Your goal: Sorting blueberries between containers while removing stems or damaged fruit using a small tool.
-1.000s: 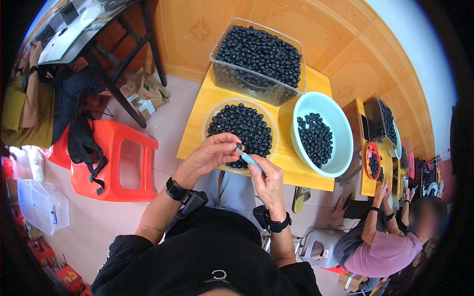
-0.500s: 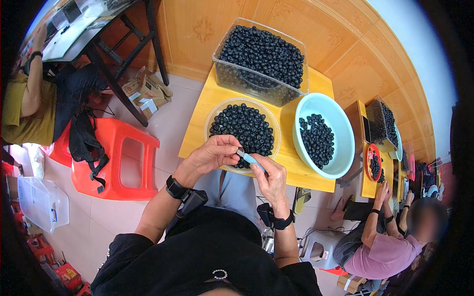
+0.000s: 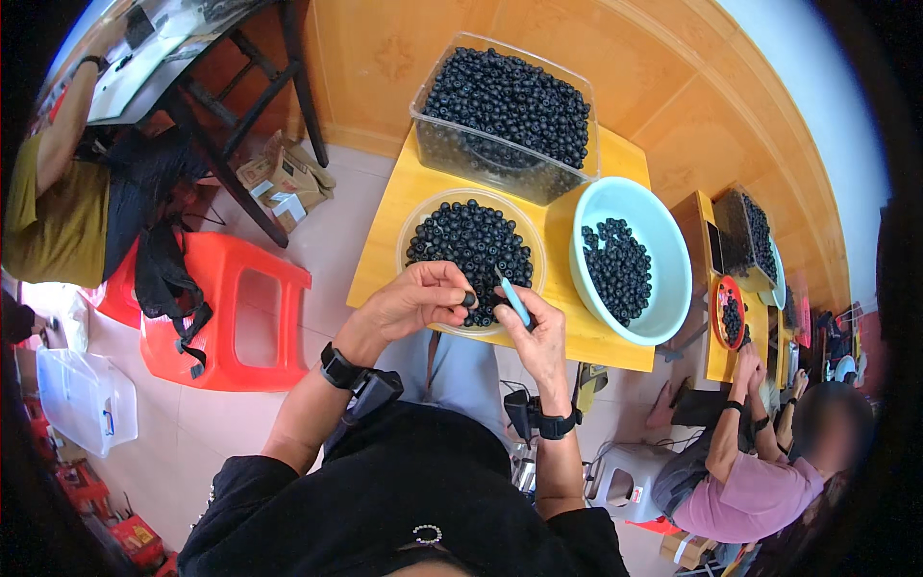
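Note:
My left hand [image 3: 418, 296] pinches a small round black bead [image 3: 469, 299] between thumb and fingertips. My right hand [image 3: 540, 337] is closed around the light blue handle of a small knife [image 3: 515, 302], whose short tip points up and away from me, a little apart from the bead. Both hands are over the near edge of a round shallow dish [image 3: 540, 255] heaped with black beads [image 3: 471, 236]. To its right stands a light blue basin [image 3: 668, 264] holding more of them. Behind the dish, a clear plastic bin [image 3: 490, 162] is filled with the same beads.
Everything stands on a yellow table [image 3: 385, 255] against a wood-panelled wall [image 3: 365, 67]. At the left are a red stool [image 3: 192, 327] with a black strap, a seated person [image 3: 62, 212] and a dark-legged table. At the right another person [image 3: 760, 490] works at a similar table.
My right hand has drawn the knife away from the bead, and its tip has swung upward. My left hand keeps its pinch almost in place, with the bead now exposed.

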Tool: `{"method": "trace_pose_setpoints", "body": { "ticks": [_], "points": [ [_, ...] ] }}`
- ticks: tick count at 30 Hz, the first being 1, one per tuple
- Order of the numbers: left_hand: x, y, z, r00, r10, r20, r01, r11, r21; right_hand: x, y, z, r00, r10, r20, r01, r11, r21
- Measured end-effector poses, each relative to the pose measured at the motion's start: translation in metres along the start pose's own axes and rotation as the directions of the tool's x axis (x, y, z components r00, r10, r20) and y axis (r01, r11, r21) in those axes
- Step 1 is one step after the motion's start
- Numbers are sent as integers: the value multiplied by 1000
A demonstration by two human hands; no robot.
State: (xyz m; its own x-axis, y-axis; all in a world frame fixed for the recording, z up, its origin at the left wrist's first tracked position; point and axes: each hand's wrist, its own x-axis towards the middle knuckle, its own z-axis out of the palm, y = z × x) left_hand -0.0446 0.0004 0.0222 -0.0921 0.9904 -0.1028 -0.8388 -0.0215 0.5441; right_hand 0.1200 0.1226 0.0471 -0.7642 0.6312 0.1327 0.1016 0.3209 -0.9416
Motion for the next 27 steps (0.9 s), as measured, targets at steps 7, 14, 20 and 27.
{"method": "trace_pose_setpoints", "body": {
  "ticks": [7, 14, 20, 27],
  "points": [
    [3, -7, -3, 999, -27, -19, 29, 992, 124, 0, -17, 13, 991, 33, 132, -60, 977, 203],
    [-4, -6, -1, 986, -150, 74, 135, 975, 175, -10, -10, 20, 962, 205, 179, -261, 876, 405],
    [-4, -19, 3, 993, -115, -11, 115, 972, 205, -23, -4, 16, 965, 172, 197, -223, 935, 277],
    [-9, 0, -3, 950, 57, -306, 89, 892, 443, -16, 4, -26, 968, 247, -33, -240, 958, 156]
  ]
}}
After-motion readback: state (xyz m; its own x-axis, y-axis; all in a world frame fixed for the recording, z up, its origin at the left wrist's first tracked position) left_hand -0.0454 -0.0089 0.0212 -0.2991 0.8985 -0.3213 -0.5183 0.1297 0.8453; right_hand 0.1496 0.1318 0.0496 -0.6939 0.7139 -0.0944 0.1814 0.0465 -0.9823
